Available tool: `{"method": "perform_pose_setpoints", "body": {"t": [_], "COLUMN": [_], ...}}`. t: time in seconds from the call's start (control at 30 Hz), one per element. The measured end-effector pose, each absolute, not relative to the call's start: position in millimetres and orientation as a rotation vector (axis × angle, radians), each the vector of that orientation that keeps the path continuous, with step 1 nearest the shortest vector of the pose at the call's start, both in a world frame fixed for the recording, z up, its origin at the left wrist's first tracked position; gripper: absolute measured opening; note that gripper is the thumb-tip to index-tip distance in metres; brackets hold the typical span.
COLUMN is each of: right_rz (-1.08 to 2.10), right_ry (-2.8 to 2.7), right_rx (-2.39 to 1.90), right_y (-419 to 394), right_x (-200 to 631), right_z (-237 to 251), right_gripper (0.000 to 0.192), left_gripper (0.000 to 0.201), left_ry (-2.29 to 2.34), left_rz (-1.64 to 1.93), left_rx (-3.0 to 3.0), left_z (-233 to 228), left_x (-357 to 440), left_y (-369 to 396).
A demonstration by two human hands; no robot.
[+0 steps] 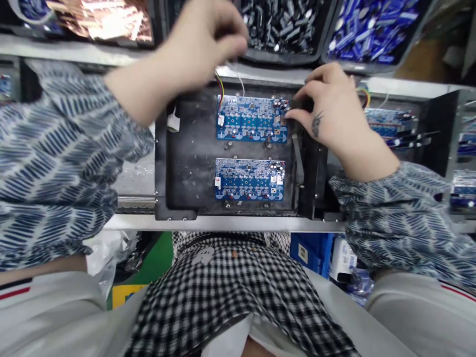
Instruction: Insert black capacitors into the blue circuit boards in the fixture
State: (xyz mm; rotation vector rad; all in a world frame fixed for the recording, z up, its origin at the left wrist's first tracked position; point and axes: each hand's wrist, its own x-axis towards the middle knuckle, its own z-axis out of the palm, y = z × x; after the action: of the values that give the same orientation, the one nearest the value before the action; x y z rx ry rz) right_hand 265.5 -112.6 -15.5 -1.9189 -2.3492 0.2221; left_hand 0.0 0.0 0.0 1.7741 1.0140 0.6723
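Observation:
My left hand (208, 47), blurred by motion, is above the back edge of the black tray (189, 158). Its thumb and fingers are pinched together; what they hold, if anything, cannot be made out. My right hand (327, 109) reaches to the right end of the upper blue circuit board (253, 119). Its thumb and fingers close around a small dark thing there, mostly hidden. A white wire and coloured wires (221, 87) rise from this board's back edge. The lower circuit board (249, 179) lies flat in the tray, touched by neither hand.
Behind the tray stand a bin of dark cylindrical parts (286, 25), a bin of blue cylindrical parts (372, 29) and shiny copper-coloured pieces (104, 20). More blue boards (390, 124) sit in a neighbouring tray at right. A metal rail (230, 223) runs along the front.

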Motion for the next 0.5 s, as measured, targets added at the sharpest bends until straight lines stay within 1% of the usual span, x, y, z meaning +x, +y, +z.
{"method": "perform_pose_setpoints", "body": {"t": [0.07, 0.1, 0.13, 0.17, 0.23, 0.3, 0.4, 0.47, 0.5], "right_rz": [0.254, 0.280, 0.315, 0.343, 0.381, 0.437, 0.600, 0.599, 0.530], "right_ry": [-2.239, -2.195, -2.151, -2.105, -2.030, -1.966, -1.827, -1.808, -1.878], "right_rx": [-1.786, -1.715, -1.643, -1.590, -1.488, -1.375, -1.332, -1.424, -1.478], "right_y": [-126.6, -134.5, -142.3, -149.8, -163.0, -174.7, -191.7, -202.2, -207.1], "right_x": [248.7, 238.9, 229.2, 220.1, 206.4, 201.2, 209.8, 222.0, 228.3], "right_z": [-0.4, 7.7, 15.2, 21.8, 31.1, 36.1, 37.8, 34.5, 31.2], "right_gripper": [0.056, 0.054, 0.047, 0.034, 0.014, 0.008, 0.009, 0.009, 0.008], "left_gripper": [0.008, 0.009, 0.009, 0.011, 0.017, 0.026, 0.033, 0.043, 0.050], "left_ry": [0.908, 0.869, 0.837, 0.813, 0.783, 0.766, 0.856, 1.148, 1.400], "left_rz": [0.630, 0.611, 0.583, 0.543, 0.439, 0.321, 0.320, 0.389, 0.410], "left_rx": [1.814, 1.779, 1.707, 1.643, 1.585, 1.638, 1.957, 2.192, 2.240], "left_z": [-0.9, -0.1, 1.5, 4.0, 10.0, 15.1, 17.5, 16.9, 16.5], "left_x": [5.5, 7.7, 9.6, 11.1, 13.4, 12.9, -2.9, -29.1, -46.2], "left_y": [-31.2, -47.2, -62.8, -77.1, -99.0, -106.1, -79.0, -40.3, -19.0]}}
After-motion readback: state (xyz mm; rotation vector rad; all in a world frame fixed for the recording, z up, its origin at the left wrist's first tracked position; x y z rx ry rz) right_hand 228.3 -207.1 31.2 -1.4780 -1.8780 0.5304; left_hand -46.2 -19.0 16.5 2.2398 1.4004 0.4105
